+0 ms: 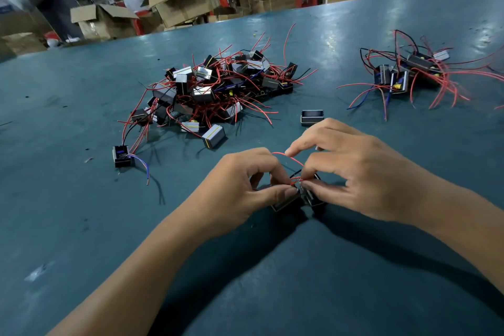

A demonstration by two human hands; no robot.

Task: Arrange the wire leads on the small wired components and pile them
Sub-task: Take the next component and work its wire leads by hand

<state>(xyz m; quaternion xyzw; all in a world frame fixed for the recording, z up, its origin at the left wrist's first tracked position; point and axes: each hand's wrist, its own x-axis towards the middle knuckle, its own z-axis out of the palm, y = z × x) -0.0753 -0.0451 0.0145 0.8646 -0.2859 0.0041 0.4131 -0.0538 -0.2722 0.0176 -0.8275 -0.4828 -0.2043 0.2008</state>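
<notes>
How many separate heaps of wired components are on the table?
2: a big heap at centre left and a smaller heap at far right. Loose singles lie apart; more may be out of view.

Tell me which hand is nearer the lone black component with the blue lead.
Left. The left hand sits right of the lone component; the right hand lies farther right, beyond it.

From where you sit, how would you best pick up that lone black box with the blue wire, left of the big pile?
Likely by the black box with blue wire's boxy body, fingers coming from above across its two side faces. Its blue and red leads trail off to the right, so avoid that side.
</notes>
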